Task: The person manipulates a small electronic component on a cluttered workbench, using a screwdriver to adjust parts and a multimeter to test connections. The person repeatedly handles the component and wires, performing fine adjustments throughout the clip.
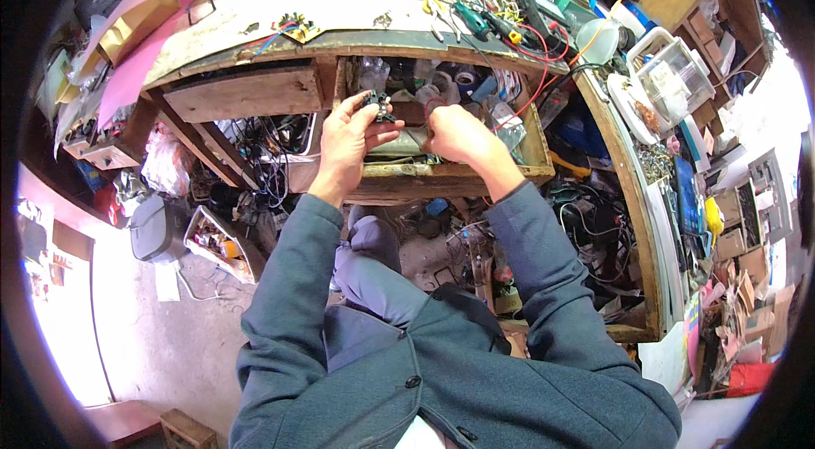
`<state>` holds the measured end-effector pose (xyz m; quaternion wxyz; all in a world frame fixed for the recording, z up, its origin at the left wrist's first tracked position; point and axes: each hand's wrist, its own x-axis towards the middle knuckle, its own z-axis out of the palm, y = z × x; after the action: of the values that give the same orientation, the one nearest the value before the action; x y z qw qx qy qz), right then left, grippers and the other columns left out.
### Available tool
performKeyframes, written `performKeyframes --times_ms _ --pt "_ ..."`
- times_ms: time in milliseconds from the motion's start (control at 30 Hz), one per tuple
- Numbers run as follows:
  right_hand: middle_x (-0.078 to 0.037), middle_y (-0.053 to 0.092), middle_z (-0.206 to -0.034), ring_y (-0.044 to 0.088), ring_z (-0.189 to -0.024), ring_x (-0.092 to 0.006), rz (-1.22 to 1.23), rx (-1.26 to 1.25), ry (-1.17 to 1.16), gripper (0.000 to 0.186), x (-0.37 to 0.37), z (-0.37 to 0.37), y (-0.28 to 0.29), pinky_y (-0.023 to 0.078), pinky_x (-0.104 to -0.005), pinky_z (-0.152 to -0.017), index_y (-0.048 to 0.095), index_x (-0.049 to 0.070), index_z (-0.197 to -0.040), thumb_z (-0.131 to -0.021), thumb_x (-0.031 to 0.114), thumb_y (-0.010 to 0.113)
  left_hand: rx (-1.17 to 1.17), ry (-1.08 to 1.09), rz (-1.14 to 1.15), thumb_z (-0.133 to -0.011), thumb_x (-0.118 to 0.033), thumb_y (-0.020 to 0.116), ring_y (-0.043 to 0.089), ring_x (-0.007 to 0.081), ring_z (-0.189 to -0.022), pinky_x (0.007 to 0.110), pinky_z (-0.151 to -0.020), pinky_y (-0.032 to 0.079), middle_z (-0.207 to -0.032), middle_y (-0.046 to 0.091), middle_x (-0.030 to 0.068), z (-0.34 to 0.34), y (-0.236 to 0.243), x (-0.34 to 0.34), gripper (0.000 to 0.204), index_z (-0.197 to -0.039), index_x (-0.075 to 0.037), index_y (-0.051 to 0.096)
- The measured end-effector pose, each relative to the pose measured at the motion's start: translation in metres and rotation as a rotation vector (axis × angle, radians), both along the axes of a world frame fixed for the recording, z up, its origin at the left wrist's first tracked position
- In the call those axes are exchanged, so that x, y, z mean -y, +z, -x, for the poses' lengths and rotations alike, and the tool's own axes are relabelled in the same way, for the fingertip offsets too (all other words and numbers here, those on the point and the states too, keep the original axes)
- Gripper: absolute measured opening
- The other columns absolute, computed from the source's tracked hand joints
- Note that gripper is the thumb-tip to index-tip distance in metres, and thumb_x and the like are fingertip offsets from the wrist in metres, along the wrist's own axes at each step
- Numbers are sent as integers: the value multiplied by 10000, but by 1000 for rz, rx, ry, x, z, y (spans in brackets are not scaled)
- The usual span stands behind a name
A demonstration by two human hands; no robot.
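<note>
Above an open wooden drawer (536, 137), my left hand (344, 143) pinches a small dark electronic part (379, 106) between thumb and fingers. Light and metallic bits show on its upper side. A short way to the right, my right hand (461, 133) is closed, its knuckles upward. Its fingertips are turned away, so what it grips, if anything, cannot be made out. A gap lies between the two hands. Inside the drawer are clear plastic bags, a roll of tape (465, 79) and other small items, partly covered by my hands.
The worktop (348, 3) carries a small board with coloured wires (295, 27). Tangled cables, red leads and a green-handled tool (472, 19) crowd its right side. A clear plastic container (675, 84) stands at the right. A grey bin (156, 228) is on the floor at the left.
</note>
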<state>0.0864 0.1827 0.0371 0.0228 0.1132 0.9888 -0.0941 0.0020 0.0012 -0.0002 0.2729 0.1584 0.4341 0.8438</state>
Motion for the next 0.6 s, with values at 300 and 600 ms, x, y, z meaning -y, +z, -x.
performKeyframes --times_ms 300,600 --pt "-208 700 -919 688 -896 -361 57 38 68 223 -7 15 -40 543 -449 -774 699 44 -947 -744 137 696 31 -37 -20 -1016 -236 524 715 323 -919 399 -794 615 -1055 683 167 2 1 2 275 -1142 5 562" --pt "-153 639 -784 629 -698 -267 571 -485 69 190 15 -9 -2 489 -356 -665 610 30 -962 -947 219 606 59 -38 -36 -1021 -222 504 721 318 -894 393 -783 615 -1038 690 176 4 0 4 249 -1102 7 557"
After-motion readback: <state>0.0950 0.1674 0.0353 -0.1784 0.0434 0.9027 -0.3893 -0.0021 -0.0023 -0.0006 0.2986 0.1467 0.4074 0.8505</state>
